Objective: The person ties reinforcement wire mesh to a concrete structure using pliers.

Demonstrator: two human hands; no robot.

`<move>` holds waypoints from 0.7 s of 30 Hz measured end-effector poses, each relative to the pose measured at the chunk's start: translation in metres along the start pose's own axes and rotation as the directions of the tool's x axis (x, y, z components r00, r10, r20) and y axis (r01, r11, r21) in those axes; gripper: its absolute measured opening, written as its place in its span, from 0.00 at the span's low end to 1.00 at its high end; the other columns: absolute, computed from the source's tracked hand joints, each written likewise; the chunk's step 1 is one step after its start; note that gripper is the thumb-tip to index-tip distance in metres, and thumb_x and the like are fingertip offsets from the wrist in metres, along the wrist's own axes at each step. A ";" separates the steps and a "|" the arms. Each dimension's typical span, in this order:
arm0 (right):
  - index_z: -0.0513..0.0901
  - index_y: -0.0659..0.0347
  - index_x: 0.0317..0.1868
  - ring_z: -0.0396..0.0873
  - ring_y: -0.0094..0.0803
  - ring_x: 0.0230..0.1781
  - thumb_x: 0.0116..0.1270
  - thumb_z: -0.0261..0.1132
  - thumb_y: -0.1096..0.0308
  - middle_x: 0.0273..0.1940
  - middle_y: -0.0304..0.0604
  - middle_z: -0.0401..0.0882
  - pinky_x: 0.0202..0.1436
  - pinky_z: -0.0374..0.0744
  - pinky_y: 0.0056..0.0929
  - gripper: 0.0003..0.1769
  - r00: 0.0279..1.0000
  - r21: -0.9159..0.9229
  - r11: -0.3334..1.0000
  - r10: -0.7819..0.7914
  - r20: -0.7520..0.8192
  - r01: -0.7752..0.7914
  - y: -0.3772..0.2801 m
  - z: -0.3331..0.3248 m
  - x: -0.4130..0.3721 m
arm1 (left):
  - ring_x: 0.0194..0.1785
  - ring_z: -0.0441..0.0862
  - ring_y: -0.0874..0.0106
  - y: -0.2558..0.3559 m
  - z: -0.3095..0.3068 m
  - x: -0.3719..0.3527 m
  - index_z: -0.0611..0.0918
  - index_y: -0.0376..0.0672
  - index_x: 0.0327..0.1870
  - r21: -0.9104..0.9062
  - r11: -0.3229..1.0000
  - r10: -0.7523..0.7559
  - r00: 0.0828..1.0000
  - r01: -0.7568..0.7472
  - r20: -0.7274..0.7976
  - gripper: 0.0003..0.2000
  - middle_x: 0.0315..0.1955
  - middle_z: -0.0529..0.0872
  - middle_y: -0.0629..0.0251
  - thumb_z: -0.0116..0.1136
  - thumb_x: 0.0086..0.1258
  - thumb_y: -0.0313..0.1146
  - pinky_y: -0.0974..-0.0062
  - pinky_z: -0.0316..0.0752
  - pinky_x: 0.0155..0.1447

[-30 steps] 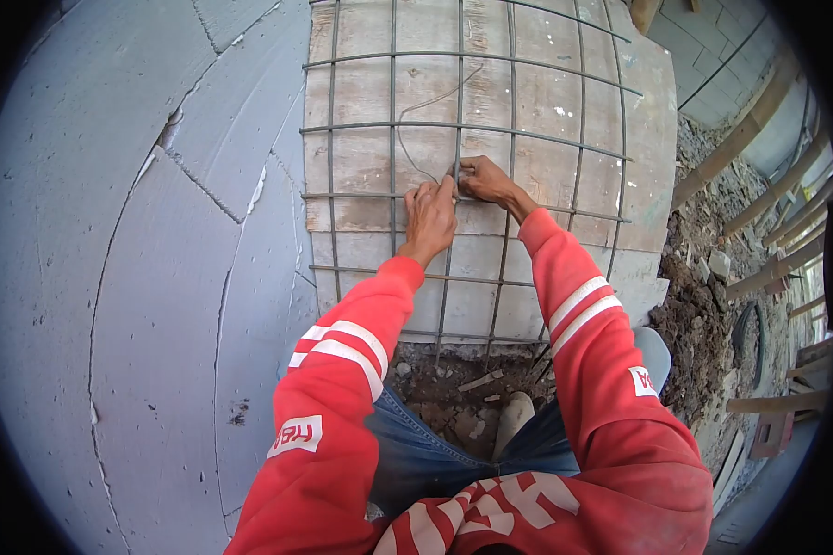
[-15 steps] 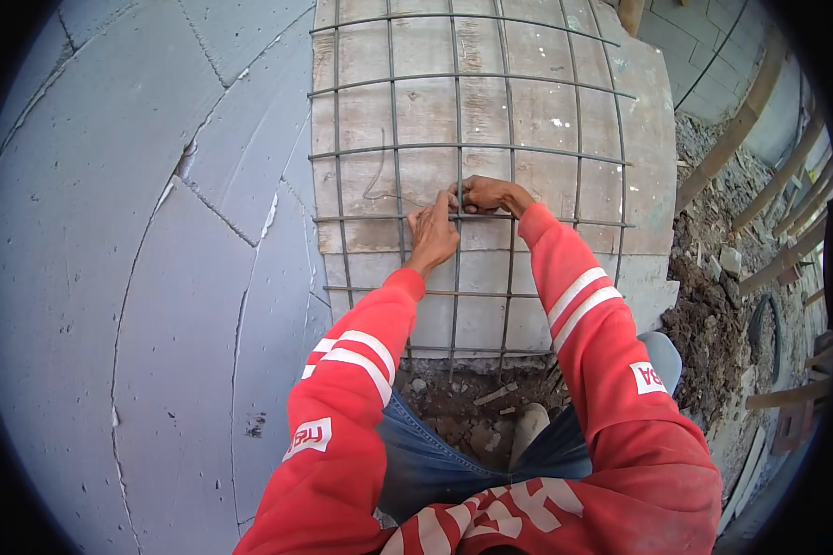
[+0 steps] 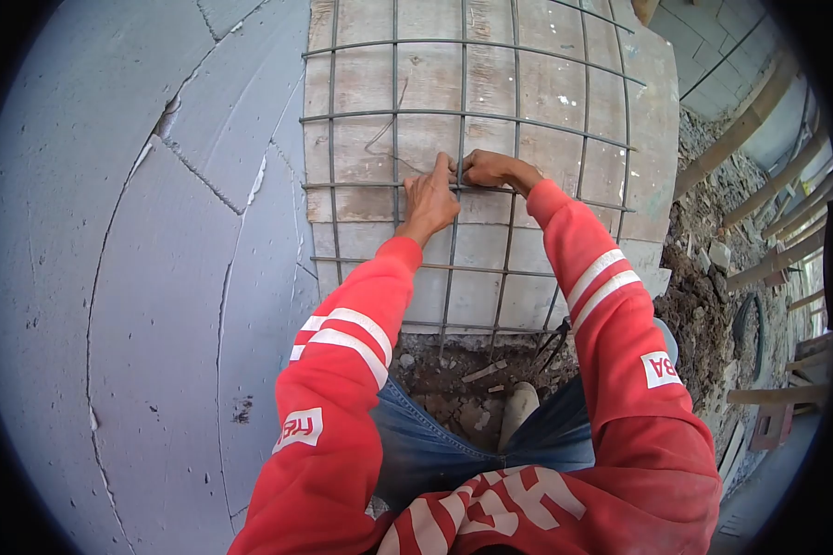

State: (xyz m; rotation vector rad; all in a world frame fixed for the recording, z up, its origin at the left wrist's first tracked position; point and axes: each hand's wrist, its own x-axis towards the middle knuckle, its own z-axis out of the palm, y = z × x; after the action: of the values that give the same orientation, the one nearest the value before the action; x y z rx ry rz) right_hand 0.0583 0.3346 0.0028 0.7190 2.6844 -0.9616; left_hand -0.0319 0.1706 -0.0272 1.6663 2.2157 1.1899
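Both hands meet at one crossing of a steel rebar mesh [image 3: 504, 117], which lies over worn boards [image 3: 551, 171]. My left hand [image 3: 429, 202] is closed just left of the crossing, its index finger pointing up along the bar. A thin bent wire [image 3: 379, 137] trails away on the boards to the left and runs in toward these fingers. From the right, my right hand [image 3: 492, 170] bends over the same crossing with its fingers curled together. What its fingertips pinch is hidden.
A wall of grey blocks [image 3: 167, 305] with cracked joints fills the left side. Below the mesh is rubble-strewn soil [image 3: 444, 379]. A dark, thin-handled tool [image 3: 555, 342] shows by my right sleeve. Wooden poles [image 3: 740, 125] lean along the right, beside loose earth [image 3: 690, 296].
The view has tilted, so the mesh and hands sit higher in it. Both hands stay at the same crossing, with small finger shifts. The dark tool has come into sight.
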 end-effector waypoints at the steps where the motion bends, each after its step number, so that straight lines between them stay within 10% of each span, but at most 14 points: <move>1: 0.86 0.67 0.39 0.81 0.44 0.33 0.60 0.56 0.69 0.34 0.55 0.86 0.42 0.79 0.42 0.14 0.997 -0.068 0.996 -0.057 -0.044 0.054 0.001 0.001 -0.001 | 0.48 0.85 0.48 0.000 -0.001 -0.001 0.70 0.46 0.52 0.009 1.000 0.005 1.000 -0.006 0.008 0.22 0.37 0.89 0.55 0.54 0.55 0.18 0.52 0.65 0.56; 21: 0.86 0.62 0.50 0.85 0.57 0.44 0.64 0.59 0.72 0.41 0.62 0.86 0.50 0.80 0.46 0.16 0.964 -0.260 0.959 -0.172 -0.203 0.116 0.004 0.014 -0.028 | 0.56 0.83 0.55 -0.007 -0.005 0.012 0.69 0.47 0.57 -0.147 0.968 -0.180 0.970 0.205 0.163 0.30 0.44 0.90 0.56 0.60 0.48 0.23 0.58 0.57 0.64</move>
State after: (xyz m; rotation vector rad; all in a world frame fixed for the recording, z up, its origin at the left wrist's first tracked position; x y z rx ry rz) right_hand 0.0850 0.3174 -0.0005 0.6171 3.0179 -0.5877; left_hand -0.0444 0.1780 -0.0240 1.3931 2.0747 1.1239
